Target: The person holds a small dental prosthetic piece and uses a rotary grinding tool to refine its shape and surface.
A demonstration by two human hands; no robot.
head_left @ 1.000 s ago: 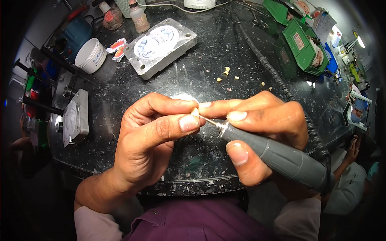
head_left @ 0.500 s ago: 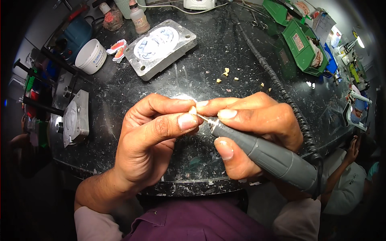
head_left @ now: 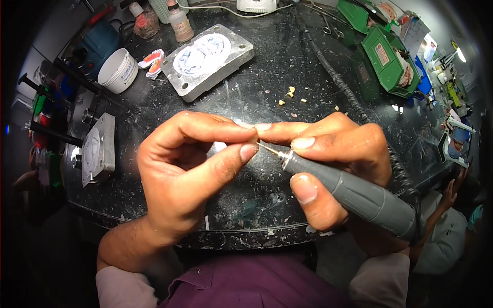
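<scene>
My left hand (head_left: 179, 172) pinches a small cream artificial tooth between thumb and forefinger; the fingertips now hide nearly all of it. My right hand (head_left: 344, 146) wraps round a dark grey rotary handpiece (head_left: 354, 194), thumb below and fingers above. The thin metal bur (head_left: 268, 149) points left and meets the left fingertips, but the exact contact spot is hidden. My right forefinger's tip rests against the left forefinger's tip. Beyond the hands, several loose cream teeth (head_left: 291, 92) lie on the black worktop (head_left: 267, 205).
At the back left lies a metal flask half (head_left: 241, 51) filled with white plaster. Near it are a red-and-white dental model (head_left: 152, 64), a white tub (head_left: 118, 72) and a bottle (head_left: 181, 25). The handpiece's cord (head_left: 339, 82) runs along the right, by green trays (head_left: 382, 59).
The bur and handpiece have shifted slightly right and down. My left hand has turned, its fingers closing over the tooth, which showed between the fingertips before.
</scene>
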